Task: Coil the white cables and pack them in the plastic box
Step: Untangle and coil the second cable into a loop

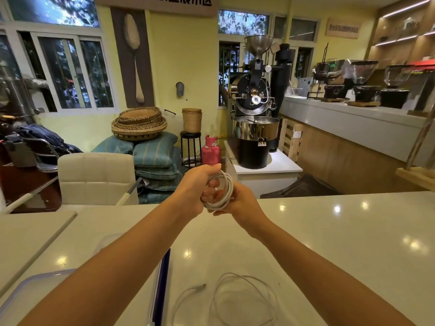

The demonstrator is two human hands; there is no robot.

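A coiled white cable (226,189) is held up above the far edge of the white counter, wound in several loops. My left hand (197,187) grips the coil from the left, fingers through the loops. From the right, my right hand (242,202) pinches its lower side. A second white cable (237,300) lies loose on the counter near me, in wide loops with one plug end pointing left. The clear plastic box (150,278) with a blue rim sits at the lower left, mostly hidden under my left forearm.
The white counter (341,243) spreads wide to the right. A clear lid (14,292) with a blue edge lies at the bottom left. Beyond the counter stand a white chair (96,177), stacked cushions, a pink gas cylinder (211,150) and a coffee roaster (255,128).
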